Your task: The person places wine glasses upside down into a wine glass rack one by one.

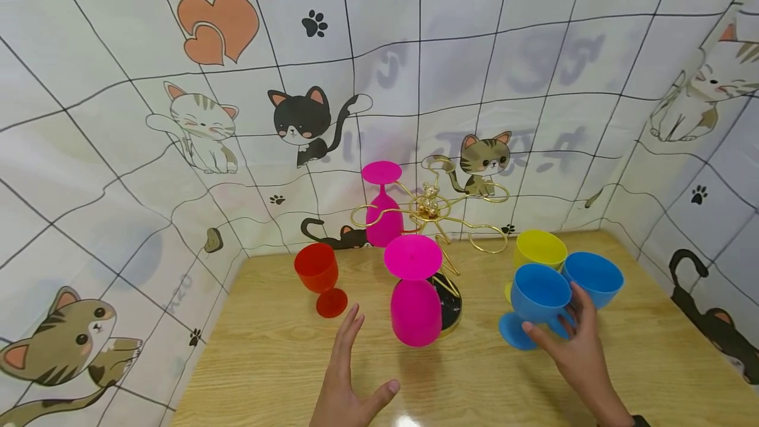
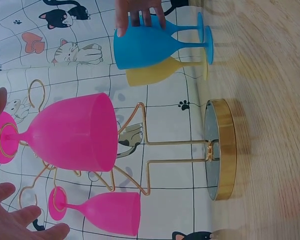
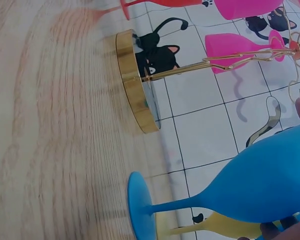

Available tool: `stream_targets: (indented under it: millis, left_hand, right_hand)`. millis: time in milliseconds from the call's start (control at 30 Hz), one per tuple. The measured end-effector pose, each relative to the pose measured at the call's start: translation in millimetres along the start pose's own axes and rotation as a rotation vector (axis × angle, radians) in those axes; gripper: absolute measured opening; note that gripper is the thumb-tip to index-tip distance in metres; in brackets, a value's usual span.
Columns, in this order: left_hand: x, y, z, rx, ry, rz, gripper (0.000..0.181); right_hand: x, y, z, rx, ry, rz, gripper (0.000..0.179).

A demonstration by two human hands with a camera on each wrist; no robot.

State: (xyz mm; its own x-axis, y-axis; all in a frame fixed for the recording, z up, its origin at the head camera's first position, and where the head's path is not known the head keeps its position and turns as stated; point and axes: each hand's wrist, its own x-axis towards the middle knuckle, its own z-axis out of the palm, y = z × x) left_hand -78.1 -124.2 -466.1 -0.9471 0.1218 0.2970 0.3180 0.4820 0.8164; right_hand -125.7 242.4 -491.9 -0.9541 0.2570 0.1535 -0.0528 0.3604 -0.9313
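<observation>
My right hand (image 1: 578, 351) grips the bowl of an upright blue goblet (image 1: 536, 292), thumb on one side and fingers on the other. A second blue goblet (image 1: 593, 275) and a yellow goblet (image 1: 539, 247) stand just behind it. Over the table front, my left hand (image 1: 350, 374) is held with fingers spread and thumb apart, holding nothing. Nearest to it, a pink goblet (image 1: 416, 312) hangs upside down by its foot from a gold wire rack (image 1: 447, 216). Another pink goblet (image 1: 385, 219) hangs farther back on the rack.
A red goblet (image 1: 317, 269) stands upright on the wooden table (image 1: 267, 361), left of the rack. The rack's round base (image 2: 225, 150) has a gold rim. Several wire loops stick out sideways at the top. Cat-print sheeting (image 1: 385, 71) rises behind the table and along its sides.
</observation>
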Motion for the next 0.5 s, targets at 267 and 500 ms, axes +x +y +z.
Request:
stream_targets:
  millis: [267, 500]
  left_hand:
    - [-3.2, -5.0, 0.4, 0.028, 0.035, 0.007, 0.094]
    - [-2.3, -17.3, 0.2, 0.069, 0.088, 0.158, 0.097]
  right_hand:
    - [14.7, 6.2, 9.6, 0.101, 0.006, 0.073, 0.112]
    - [21.3, 11.4, 21.4, 0.129, 0.05, 0.11, 0.108]
